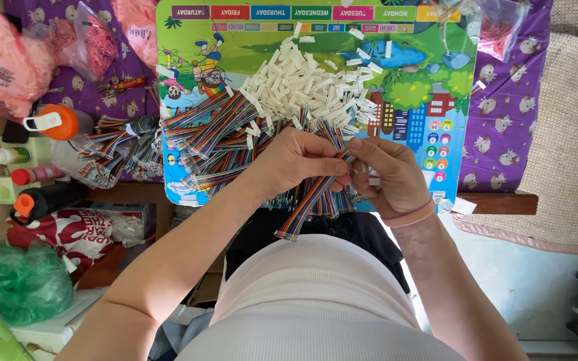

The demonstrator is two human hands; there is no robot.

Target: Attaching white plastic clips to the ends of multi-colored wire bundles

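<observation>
Trailing rainbow-striped ribbon cable (312, 197), flat

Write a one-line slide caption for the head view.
Left hand and right hand hold a rainbow ribbon cable above a heap of white connectors.

A low wooden table (503, 200) stands in soft daylight, draped with a purple cloth (503, 100) printed with small pale animals and topped by a bright cartoon mat (429, 87). To one side lies a beige woven rug (570, 134) with a pink edge over a pale floor (536, 281), while the other side is crowded with an orange-capped bottle (55, 122), pink plastic bags (1, 67) and a crumpled green bag (15, 281).
</observation>
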